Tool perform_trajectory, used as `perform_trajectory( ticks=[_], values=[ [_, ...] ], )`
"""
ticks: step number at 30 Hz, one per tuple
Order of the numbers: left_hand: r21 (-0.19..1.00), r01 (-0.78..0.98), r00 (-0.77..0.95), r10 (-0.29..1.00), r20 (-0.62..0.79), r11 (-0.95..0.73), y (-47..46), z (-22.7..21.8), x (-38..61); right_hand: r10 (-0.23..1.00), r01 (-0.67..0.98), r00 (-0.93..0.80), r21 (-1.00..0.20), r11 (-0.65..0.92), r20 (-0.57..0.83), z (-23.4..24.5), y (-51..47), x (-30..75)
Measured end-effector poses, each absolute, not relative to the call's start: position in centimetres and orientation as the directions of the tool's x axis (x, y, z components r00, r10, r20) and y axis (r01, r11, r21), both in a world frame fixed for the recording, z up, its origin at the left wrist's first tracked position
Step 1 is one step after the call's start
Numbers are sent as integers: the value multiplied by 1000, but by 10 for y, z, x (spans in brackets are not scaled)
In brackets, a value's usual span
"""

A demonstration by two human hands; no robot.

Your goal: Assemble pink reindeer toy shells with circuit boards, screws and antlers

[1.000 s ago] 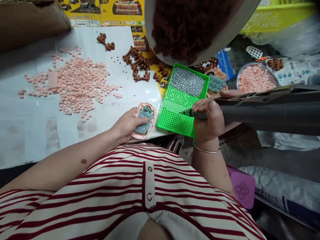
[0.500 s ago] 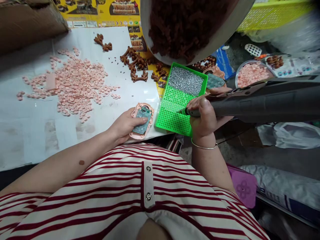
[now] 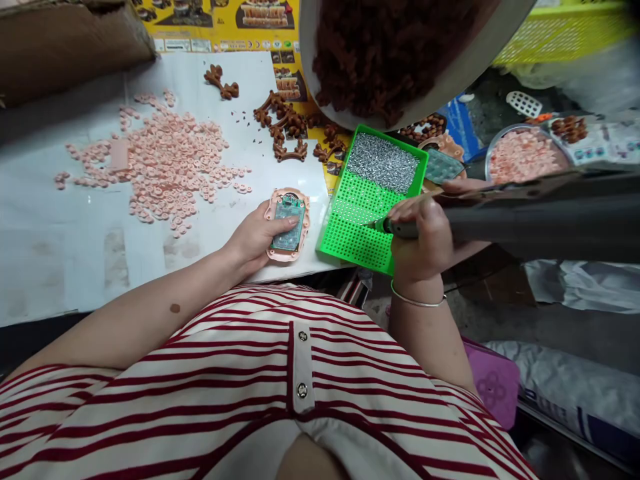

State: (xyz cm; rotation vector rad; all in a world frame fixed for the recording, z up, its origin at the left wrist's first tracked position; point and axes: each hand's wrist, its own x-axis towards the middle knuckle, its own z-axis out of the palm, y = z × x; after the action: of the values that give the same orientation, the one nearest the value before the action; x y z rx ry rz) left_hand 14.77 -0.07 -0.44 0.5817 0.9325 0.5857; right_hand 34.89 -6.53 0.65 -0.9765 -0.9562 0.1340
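My left hand (image 3: 256,240) grips a small pink housing (image 3: 289,223) with a teal circuit board in it, resting on the white table (image 3: 75,247) near its front edge. My right hand (image 3: 423,237) is closed round a dark electric screwdriver (image 3: 540,217). Its tip touches the green perforated screw tray (image 3: 363,200). A heap of small silver screws (image 3: 383,162) fills the tray's far end.
A spread of pink round parts (image 3: 165,163) lies on the table to the left, brown parts (image 3: 285,127) behind the housing. A large bowl of brown parts (image 3: 395,47) looms above the tray. A metal bowl of pink parts (image 3: 523,157) and a yellow crate (image 3: 565,30) sit at right.
The screwdriver tip stays on the green tray, shifting only slightly. My left hand keeps its hold on the pink housing. The camera view has moved a little.
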Motion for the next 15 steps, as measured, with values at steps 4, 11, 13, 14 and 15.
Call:
perform_trajectory(
  ticks=[4, 11, 13, 14, 15],
  values=[
    [702, -199, 487, 690, -535, 684, -1, -8, 149, 538, 221, 577, -751, 622, 615, 28, -78, 325],
    [732, -187, 499, 705, -504, 656, -2, -10, 149, 705, -46, 351, -741, 670, 616, 35, -80, 279],
    [732, -188, 500, 705, -503, 655, -2, -9, 149, 766, -56, 305, -792, 607, 566, 30, -78, 275],
    [730, -188, 499, 704, -506, 657, -2, -9, 149, 788, -57, 290, -812, 581, 543, 27, -78, 274],
    [728, -188, 497, 703, -509, 659, -2, -9, 149, 806, -58, 278, -828, 558, 523, 25, -78, 275]
  ],
)
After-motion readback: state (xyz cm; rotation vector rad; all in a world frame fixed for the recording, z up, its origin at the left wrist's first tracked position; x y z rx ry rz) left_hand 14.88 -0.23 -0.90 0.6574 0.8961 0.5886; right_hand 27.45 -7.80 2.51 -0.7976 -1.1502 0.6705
